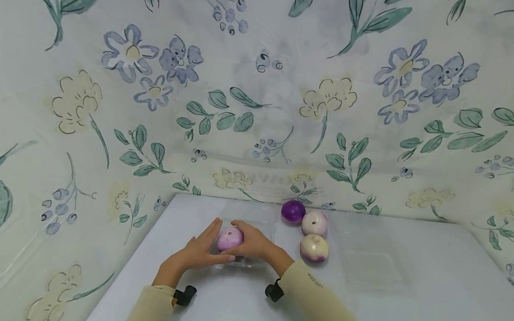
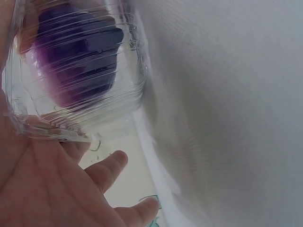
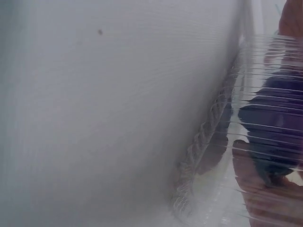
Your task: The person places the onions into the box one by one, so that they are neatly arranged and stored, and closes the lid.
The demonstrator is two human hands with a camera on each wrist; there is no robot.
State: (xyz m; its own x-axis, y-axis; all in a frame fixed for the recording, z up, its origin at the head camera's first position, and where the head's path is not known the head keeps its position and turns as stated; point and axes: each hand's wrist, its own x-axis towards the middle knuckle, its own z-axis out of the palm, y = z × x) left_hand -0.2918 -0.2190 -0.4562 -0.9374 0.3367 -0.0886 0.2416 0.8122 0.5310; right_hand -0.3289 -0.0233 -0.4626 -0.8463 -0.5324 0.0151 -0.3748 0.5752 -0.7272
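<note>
A pinkish-purple onion (image 1: 230,238) sits in a clear plastic container (image 1: 249,265) on the table. My right hand (image 1: 251,242) grips the onion from the right, with its thumb along the near side. My left hand (image 1: 197,252) is at the left of the onion, its fingers extended and the thumb reaching over the container's near rim. Through the ribbed wall, the left wrist view shows the dark purple onion (image 2: 75,56), with left fingers (image 2: 108,171) spread beside the container. In the right wrist view, right-hand fingers (image 3: 260,189) show through the container beside the onion.
Right of the container stand a deep purple onion (image 1: 293,212), a pale pinkish onion (image 1: 315,224) and a cream onion (image 1: 315,248) with a purple underside. Another clear plastic container (image 1: 375,268) lies farther right on the white table (image 1: 448,303). A floral sheet (image 1: 259,131) hangs behind.
</note>
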